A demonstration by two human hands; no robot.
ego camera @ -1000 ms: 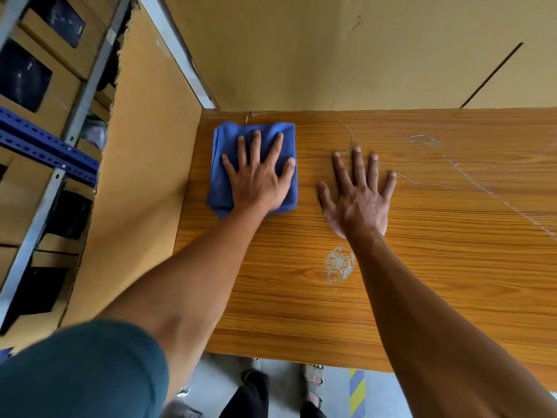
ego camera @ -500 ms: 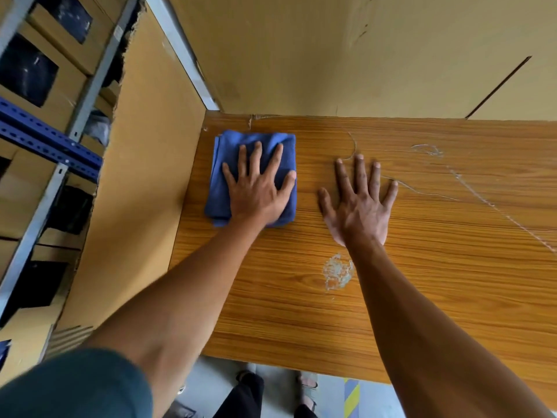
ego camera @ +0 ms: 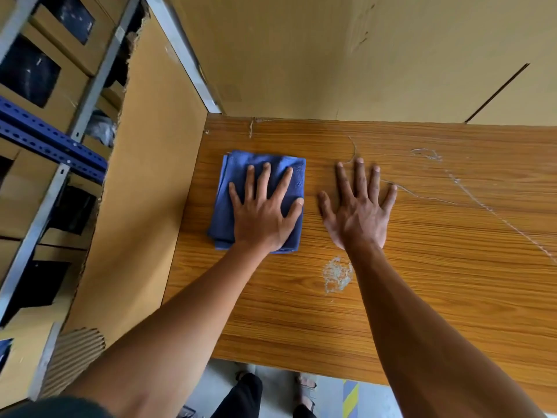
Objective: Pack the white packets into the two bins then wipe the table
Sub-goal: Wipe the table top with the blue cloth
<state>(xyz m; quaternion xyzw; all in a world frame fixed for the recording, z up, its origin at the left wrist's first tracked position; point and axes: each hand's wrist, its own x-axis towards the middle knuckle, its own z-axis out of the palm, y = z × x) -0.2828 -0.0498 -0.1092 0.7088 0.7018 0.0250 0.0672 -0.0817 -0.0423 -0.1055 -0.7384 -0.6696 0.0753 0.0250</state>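
Ten fingers flat, one cloth, two hands

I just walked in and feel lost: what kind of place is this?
Probably a storeroom or small warehouse. A metal shelving rack at the left holds cardboard boxes, cardboard sheets line the side, and a worn wooden table serves as a workbench.

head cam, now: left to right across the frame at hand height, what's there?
Metal shelving with cardboard boxes → cardboard side panel → folded blue cloth with the left hand pressed flat on it → right hand flat on the wooden table → whitish scratch line.
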